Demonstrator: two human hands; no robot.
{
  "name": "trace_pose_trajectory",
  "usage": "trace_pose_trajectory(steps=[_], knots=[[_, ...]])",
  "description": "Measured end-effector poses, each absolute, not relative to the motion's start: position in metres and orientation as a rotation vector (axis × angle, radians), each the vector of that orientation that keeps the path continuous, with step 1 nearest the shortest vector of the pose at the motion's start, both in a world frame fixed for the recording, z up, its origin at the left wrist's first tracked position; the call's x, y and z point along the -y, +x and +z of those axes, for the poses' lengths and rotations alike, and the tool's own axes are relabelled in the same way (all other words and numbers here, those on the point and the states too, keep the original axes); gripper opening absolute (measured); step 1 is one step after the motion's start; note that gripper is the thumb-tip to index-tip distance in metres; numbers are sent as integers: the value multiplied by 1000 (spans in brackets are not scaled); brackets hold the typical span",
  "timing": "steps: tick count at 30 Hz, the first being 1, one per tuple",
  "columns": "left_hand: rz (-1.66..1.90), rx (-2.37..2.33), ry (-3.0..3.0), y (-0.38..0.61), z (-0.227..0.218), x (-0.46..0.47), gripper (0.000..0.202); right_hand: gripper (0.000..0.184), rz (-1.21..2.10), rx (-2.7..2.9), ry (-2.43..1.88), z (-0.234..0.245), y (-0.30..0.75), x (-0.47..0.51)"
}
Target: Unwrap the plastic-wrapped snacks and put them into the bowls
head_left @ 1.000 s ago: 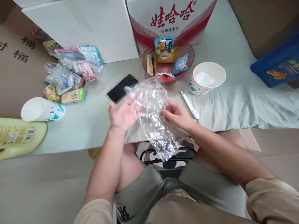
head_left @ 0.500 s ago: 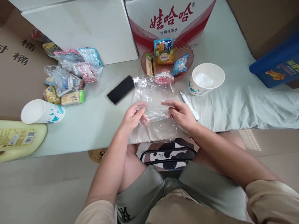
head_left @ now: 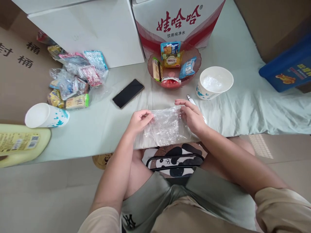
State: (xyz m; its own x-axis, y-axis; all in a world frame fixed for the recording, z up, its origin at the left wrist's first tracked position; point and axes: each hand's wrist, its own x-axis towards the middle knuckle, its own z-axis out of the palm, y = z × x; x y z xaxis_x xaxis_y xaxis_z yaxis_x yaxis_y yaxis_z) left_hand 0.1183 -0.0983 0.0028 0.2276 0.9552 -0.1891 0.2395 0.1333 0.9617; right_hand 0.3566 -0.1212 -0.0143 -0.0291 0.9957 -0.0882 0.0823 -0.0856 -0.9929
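A crinkled clear plastic bag [head_left: 165, 126] lies folded near the front edge of the cloth-covered table [head_left: 102, 129]. My left hand [head_left: 139, 119] pinches its left edge with curled fingers. My right hand [head_left: 193, 116] grips its upper right corner. A white pen-like tool [head_left: 190, 99] lies just behind my right hand, partly hidden by it.
A black phone [head_left: 128, 93] lies behind the bag. A red bowl [head_left: 197, 66] holds snack packets. A paper cup [head_left: 215, 82] stands to its right, another [head_left: 46, 116] lies at the left by a snack pile [head_left: 73, 79]. A yellow bottle [head_left: 21, 144] and cartons [head_left: 177, 19] surround.
The bag was held up and spread between my hands; it has come down onto the table and been folded smaller, with both hands now pinching its ends.
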Motion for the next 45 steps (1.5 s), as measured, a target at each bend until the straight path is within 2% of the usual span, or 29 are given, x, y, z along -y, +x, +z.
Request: trace_pose_trajectory(steps=[3, 5, 7, 10, 12, 16, 21, 25, 31, 35, 39, 42, 43, 45], knots=[[836, -1283, 1411, 120, -2, 100, 22, 47, 1244, 1265, -1348, -15, 357, 122], [933, -1258, 1364, 120, -3, 100, 34, 68, 1259, 1323, -1331, -15, 356, 122], [1024, -1205, 1298, 120, -2, 101, 51, 76, 1316, 1357, -1294, -16, 355, 122], [1085, -1112, 1174, 119, 2, 100, 70, 69, 1352, 1326, -1231, -14, 355, 122], [1012, -1012, 1076, 118, 6, 101, 71, 67, 1355, 1262, -1183, -12, 355, 122], [714, -877, 925, 123, 11, 104, 52, 69, 1395, 1141, -1104, -11, 354, 121], [811, -1030, 885, 130, 5, 105, 35, 36, 1570, 1261, -1160, -6, 353, 120], [799, -1182, 1002, 126, 0, 101, 34, 30, 1596, 1365, -1204, -1, 357, 120], [826, -1101, 1005, 117, 10, 102, 32, 35, 1604, 1236, -1138, 1, 359, 120], [935, -1014, 929, 114, 16, 101, 23, 30, 1645, 1104, -962, 5, 360, 120], [910, -1023, 1060, 113, 11, 99, 27, 48, 1648, 1234, -1001, 5, 366, 118], [894, -1085, 1175, 115, 4, 98, 25, 36, 1549, 1312, -1185, 0, 367, 118], [912, -1101, 1199, 116, 2, 98, 28, 42, 1534, 1314, -1235, -1, 366, 118], [1000, -1139, 1237, 118, -1, 96, 34, 66, 1502, 1285, -1292, -4, 364, 118]])
